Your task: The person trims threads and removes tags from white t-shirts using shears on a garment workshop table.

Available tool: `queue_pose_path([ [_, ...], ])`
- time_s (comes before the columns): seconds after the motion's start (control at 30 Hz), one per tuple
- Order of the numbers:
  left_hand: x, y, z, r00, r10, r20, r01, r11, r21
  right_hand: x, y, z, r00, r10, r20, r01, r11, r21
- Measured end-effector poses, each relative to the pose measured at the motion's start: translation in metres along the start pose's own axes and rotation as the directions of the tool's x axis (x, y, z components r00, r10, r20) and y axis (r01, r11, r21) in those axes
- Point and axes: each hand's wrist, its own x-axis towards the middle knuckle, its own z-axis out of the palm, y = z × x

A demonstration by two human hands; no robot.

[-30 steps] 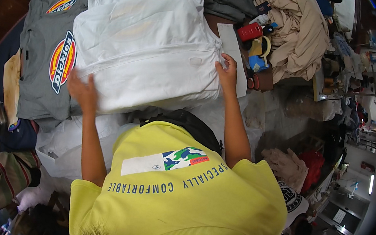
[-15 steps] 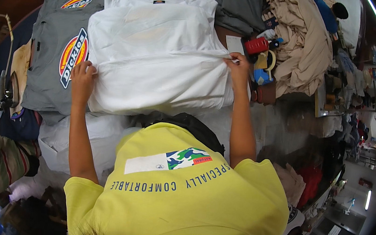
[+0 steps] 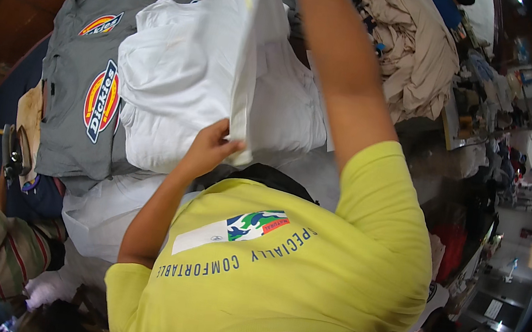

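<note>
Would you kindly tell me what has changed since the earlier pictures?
The left hand has moved rightward and grips the lifted white cloth garment near its edge; the right hand has swung forward, beyond the picture's top. The grey cloth shirts with coloured prints stay spread at left.

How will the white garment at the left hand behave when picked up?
The white garment is probably floppy: its cloth shows loose folds. It looks thin, so likely light. The left hand holds only an edge, so the rest may sag.
</note>
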Motion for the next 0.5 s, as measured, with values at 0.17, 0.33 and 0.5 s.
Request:
queue_pose_path([
  [0.17,0.026,0.022,0.019,0.954,-0.208,-0.216,0.042,0.806,-0.590,-0.053,-0.136,0.091,0.915,-0.248,0.319,0.060,0.865,0.499],
  [0.33,0.007,-0.070,-0.017,0.863,-0.426,-0.272,0.198,0.781,-0.592,-0.197,-0.109,0.003,0.632,0.050,0.774,-0.240,0.961,0.134],
  [0.5,-0.023,-0.074,-0.017,0.795,-0.322,-0.515,0.133,0.919,-0.371,-0.364,0.005,-0.210,0.552,0.795,0.253,-0.639,0.598,-0.484],
])
